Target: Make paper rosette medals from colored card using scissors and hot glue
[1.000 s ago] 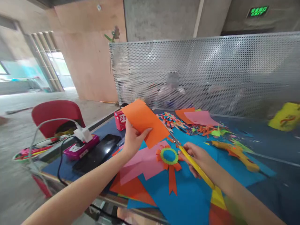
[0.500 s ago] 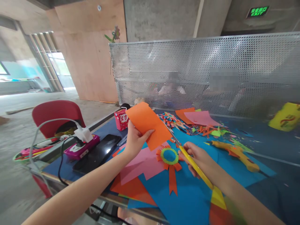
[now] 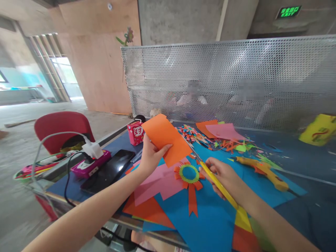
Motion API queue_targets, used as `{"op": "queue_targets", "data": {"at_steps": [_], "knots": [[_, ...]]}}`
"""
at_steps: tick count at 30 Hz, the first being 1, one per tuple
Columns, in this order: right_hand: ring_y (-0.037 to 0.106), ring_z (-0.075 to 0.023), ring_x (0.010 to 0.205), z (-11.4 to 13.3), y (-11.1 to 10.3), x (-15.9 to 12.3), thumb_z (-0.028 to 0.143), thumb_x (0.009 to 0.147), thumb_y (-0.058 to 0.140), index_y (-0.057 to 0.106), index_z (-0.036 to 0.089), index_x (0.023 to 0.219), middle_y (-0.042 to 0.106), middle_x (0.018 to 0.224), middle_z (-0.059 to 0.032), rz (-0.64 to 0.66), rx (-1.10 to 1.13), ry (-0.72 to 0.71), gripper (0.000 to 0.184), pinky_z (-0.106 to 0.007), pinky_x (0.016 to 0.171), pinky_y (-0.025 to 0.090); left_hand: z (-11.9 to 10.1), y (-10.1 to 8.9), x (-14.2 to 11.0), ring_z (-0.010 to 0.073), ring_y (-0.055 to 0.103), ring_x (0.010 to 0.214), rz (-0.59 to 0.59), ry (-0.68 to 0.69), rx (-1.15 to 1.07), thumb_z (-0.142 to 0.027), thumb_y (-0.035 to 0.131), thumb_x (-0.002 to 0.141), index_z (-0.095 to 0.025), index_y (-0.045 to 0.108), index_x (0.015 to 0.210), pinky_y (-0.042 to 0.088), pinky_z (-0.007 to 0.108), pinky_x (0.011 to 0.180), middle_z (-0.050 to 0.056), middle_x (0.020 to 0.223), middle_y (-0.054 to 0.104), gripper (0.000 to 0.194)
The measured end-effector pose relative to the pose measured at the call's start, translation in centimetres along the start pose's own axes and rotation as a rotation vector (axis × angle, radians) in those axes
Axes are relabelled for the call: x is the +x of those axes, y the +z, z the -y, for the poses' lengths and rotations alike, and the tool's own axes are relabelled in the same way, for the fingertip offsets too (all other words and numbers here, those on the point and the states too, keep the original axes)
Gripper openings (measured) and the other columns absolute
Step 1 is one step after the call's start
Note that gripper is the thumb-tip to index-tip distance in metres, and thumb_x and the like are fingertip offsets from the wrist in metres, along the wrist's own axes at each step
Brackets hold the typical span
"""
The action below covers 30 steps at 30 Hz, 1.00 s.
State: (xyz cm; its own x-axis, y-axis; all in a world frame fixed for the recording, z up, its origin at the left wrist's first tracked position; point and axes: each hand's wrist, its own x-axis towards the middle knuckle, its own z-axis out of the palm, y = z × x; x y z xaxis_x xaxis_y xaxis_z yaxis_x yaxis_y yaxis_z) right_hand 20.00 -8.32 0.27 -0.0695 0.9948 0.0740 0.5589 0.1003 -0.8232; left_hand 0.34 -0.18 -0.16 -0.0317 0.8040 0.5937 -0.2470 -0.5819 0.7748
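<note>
My left hand [image 3: 153,154] pinches a sheet of orange paper [image 3: 168,138] by its lower left edge, raised above the table. My right hand [image 3: 220,176] is closed round the yellow handles of a pair of scissors [image 3: 214,179]. The metal blades reach up and left to the right edge of the orange sheet; whether they are cutting into it I cannot tell. Below lies a paper rosette [image 3: 189,174] with an orange fringe, a green ring, a blue centre and an orange tail. It rests on blue paper [image 3: 183,217] and beside pink paper [image 3: 154,185].
A yellow glue gun [image 3: 262,171] lies to the right. Behind are paper scraps [image 3: 231,145] and a perforated metal screen [image 3: 223,84], with people behind it. On the left sit a phone [image 3: 109,171], a purple power strip [image 3: 90,164] with cables, and a red box [image 3: 135,133].
Both hands keep their hold, and the sheet and scissors have barely moved relative to each other. The whole view has shifted very slightly.
</note>
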Motion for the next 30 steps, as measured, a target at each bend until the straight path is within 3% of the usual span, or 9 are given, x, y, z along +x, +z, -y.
{"op": "queue_targets", "data": {"at_steps": [20, 30], "knots": [[0.034, -0.004, 0.031, 0.25, 0.11, -0.25, 0.038, 0.076, 0.052, 0.039, 0.021, 0.069, 0.04, 0.047, 0.0095, 0.015, 0.139, -0.022, 0.023, -0.018, 0.032, 0.025, 0.07, 0.08, -0.15, 0.0233, 0.055, 0.103, 0.048, -0.056, 0.029, -0.023, 0.069, 0.062, -0.022, 0.033, 0.109, 0.051, 0.038, 0.082, 0.01, 0.116, 0.054, 0.06], [0.033, -0.0033, 0.03, 0.13, 0.17, -0.32, 0.045, 0.076, 0.048, 0.036, 0.021, 0.066, 0.039, 0.047, 0.0095, -0.026, 0.106, -0.02, 0.029, -0.018, 0.032, 0.024, -0.05, 0.19, -0.46, 0.0209, 0.057, 0.101, 0.071, -0.091, -0.016, -0.016, 0.068, 0.063, -0.023, 0.033, 0.108, 0.052, 0.035, 0.081, 0.007, 0.112, 0.057, 0.057]]}}
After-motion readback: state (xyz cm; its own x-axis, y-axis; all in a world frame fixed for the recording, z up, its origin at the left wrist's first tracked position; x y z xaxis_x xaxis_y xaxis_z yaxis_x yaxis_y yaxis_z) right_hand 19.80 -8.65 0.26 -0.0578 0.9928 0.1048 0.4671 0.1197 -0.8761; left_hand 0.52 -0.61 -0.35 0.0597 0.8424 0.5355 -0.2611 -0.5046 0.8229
